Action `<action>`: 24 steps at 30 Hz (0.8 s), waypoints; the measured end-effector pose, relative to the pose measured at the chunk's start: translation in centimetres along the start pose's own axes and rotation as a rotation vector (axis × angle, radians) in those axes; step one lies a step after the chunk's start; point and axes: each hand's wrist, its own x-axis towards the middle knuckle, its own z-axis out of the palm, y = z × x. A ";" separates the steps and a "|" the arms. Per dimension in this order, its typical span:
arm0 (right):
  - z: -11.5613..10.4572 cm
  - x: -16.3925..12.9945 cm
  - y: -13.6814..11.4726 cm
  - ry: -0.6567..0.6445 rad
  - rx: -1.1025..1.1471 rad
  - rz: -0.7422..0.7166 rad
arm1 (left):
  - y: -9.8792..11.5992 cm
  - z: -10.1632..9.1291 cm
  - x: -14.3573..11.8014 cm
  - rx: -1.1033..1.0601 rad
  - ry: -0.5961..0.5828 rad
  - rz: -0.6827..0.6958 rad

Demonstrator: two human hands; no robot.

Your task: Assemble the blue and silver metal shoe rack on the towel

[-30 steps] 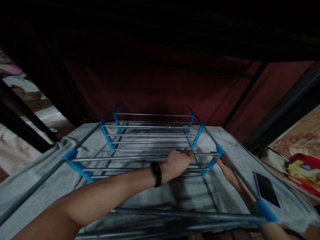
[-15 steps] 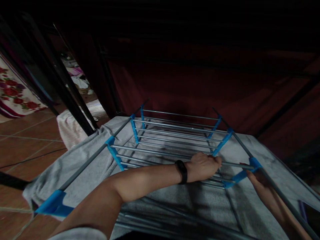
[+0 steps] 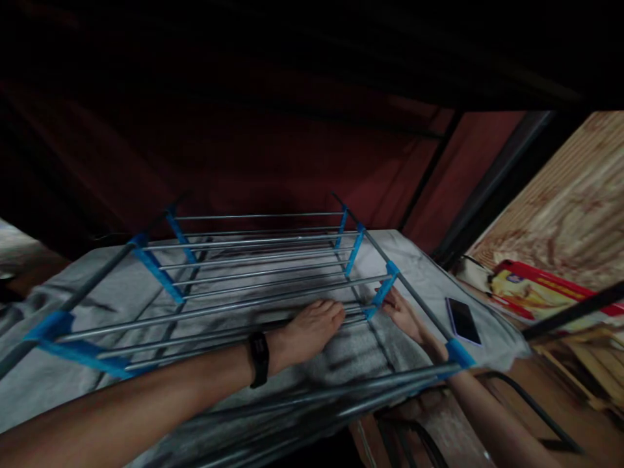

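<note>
A shoe rack-like frame of grey metal tubes [image 3: 273, 298] with blue plastic brackets lies on a grey cloth [image 3: 409, 250]. My left hand [image 3: 312, 330], with a black band on the wrist, is closed over the lower tubes near their right end; its fingertips are partly hidden. My right hand [image 3: 404, 317] reaches under the right side rail, and its fingers are around the edge of a blue bracket [image 3: 383, 292] where those tubes end. Another blue bracket [image 3: 459, 354] sits closer to me, beside my right forearm.
A phone [image 3: 463, 320] lies on the cloth at the right. Beyond it are a red and yellow printed box [image 3: 541, 289] and wooden pieces [image 3: 580, 370]. Dark red fabric [image 3: 273, 156] hangs behind the rack, with dark posts at the sides.
The view has turned to the right, bringing the phone and box into sight. My left hand has shifted from an upper tube to the lower tubes. My right hand remains at the same bracket.
</note>
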 end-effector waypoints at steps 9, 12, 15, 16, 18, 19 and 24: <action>1.3 -0.4 3.8 -0.207 0.226 0.126 | -0.9 7.2 5.8 -0.359 -0.149 -0.253; 1.1 0.0 4.2 -0.226 0.157 0.120 | -1.2 8.6 7.7 -0.512 -0.145 -0.304; 0.9 0.4 4.0 -0.238 0.100 0.105 | -1.5 9.2 8.5 -0.545 -0.131 -0.322; 0.8 0.5 3.9 -0.229 0.084 0.103 | -1.5 9.2 8.6 -0.547 -0.119 -0.320; 0.9 0.7 3.8 -0.205 0.066 0.106 | -1.6 9.0 8.7 -0.541 -0.098 -0.310; 1.0 0.8 3.7 -0.196 0.061 0.112 | -1.6 8.8 8.7 -0.530 -0.091 -0.306; 1.7 1.4 3.6 -0.106 0.006 0.139 | -1.4 7.7 9.0 -0.453 -0.083 -0.340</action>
